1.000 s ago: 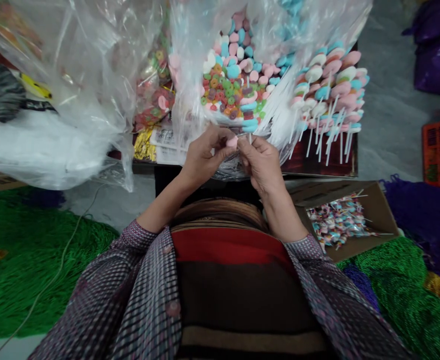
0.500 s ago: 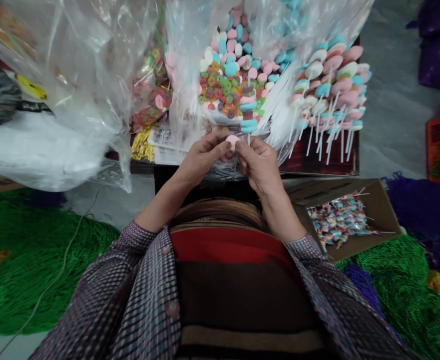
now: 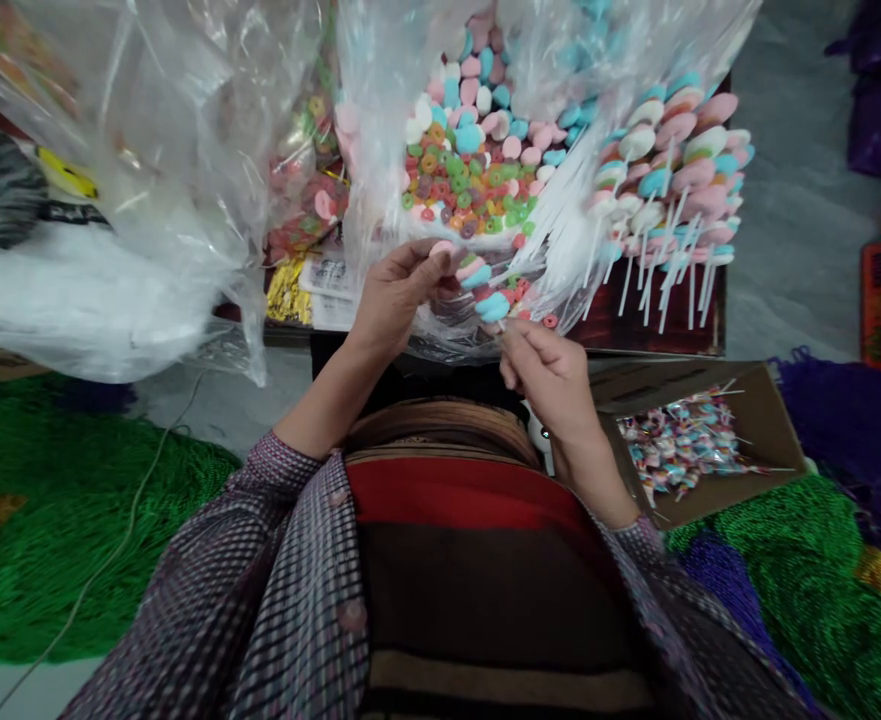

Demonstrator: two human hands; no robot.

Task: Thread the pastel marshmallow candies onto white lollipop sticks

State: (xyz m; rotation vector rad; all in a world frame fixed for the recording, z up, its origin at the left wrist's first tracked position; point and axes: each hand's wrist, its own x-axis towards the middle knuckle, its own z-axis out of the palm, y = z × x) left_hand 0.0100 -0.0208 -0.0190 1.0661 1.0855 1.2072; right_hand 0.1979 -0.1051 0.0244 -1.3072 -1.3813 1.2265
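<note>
My left hand (image 3: 395, 298) is closed, pinching a pink marshmallow (image 3: 443, 248) between thumb and fingers. My right hand (image 3: 551, 365) grips the white stick of a candy skewer (image 3: 492, 306), threaded with blue and pink marshmallows and gummy rings. The skewer tilts up to the left, its top by the pinched marshmallow; whether the stick has entered that piece cannot be made out. Just beyond my hands, loose gummy rings (image 3: 470, 180) and pink, white and blue marshmallows (image 3: 468, 137) lie in an open clear plastic bag (image 3: 372, 190).
Finished-looking skewers (image 3: 672, 180) are piled at the table's right, beside a bundle of white sticks (image 3: 560, 220). A cardboard box (image 3: 766, 420) below holds wrapped skewers. More plastic bags (image 3: 162, 150) cover the left side. Green stringy material (image 3: 72, 520) lies on the floor.
My hands have moved apart, the right one down and rightward. The skewer, upright before, now leans left toward the pink marshmallow in my left hand.
</note>
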